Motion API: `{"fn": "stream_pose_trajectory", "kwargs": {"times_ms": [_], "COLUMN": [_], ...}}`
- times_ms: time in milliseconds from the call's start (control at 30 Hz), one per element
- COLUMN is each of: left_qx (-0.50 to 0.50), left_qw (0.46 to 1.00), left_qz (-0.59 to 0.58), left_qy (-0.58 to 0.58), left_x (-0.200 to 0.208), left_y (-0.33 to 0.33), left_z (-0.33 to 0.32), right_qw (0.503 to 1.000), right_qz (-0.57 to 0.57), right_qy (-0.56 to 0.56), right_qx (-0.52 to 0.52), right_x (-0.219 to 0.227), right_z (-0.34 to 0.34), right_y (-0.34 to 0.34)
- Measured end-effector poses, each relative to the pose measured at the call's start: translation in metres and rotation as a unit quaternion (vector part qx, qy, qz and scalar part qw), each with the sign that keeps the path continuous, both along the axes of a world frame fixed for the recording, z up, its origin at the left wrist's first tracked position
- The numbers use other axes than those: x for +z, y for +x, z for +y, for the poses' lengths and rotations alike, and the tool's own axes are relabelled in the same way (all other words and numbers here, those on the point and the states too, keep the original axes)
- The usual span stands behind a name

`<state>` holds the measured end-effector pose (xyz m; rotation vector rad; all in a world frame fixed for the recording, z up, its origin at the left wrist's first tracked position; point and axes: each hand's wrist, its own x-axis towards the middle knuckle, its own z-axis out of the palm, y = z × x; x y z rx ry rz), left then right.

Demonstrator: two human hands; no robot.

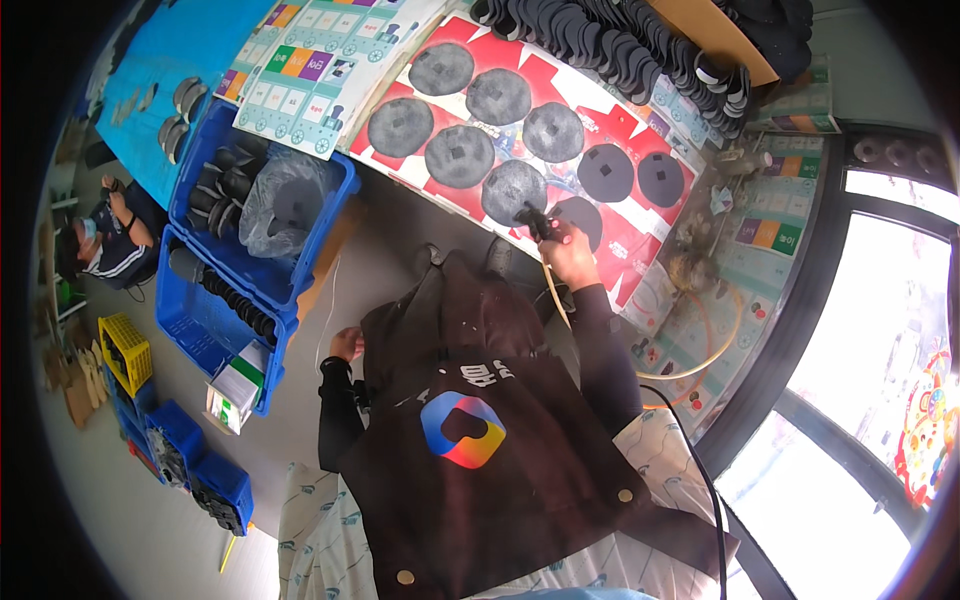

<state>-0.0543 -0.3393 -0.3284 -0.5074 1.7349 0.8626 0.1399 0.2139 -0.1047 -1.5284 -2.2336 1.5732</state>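
My right hand (570, 255) is closed round a black spray gun (538, 222) with a pale hose trailing from it. The gun's tip is at the near edge of a round pad (514, 193) with a whitish, mottled coat. Several similar round pads lie around it on a red-and-white sheet (625, 240); some are greyish, while the plain dark pad (661, 180) at the right is not. Partly behind my right hand is another dark pad (579, 220). My left hand (347, 344) hangs low beside my dark apron (470, 340), its fingers loosely apart and holding nothing visible.
Stacked dark curved pieces (600, 45) line the table's far side. Blue crates (222, 320) with dark pieces and a plastic bag stand at the left. A hose (735, 350) loops at the right, near the window. Another person (120, 235) sits at the far left.
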Motion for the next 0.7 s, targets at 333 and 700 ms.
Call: {"fn": "stream_pose_trajectory", "kwargs": {"times_ms": [333,700], "left_qx": [-0.020,-0.058], "left_qw": [0.998,0.997], "left_qz": [0.038,0.042], "left_qy": [0.041,-0.002], "left_x": [-0.011,0.014], "left_y": [0.008,-0.006], "left_z": [0.005,0.037], "right_qw": [0.987,0.998], "right_qz": [-0.015,-0.007], "right_qy": [0.162,-0.059], "right_qx": [0.012,-0.013], "right_x": [-0.001,-0.028], "right_z": [0.017,-0.005], "right_y": [0.017,0.043]}}
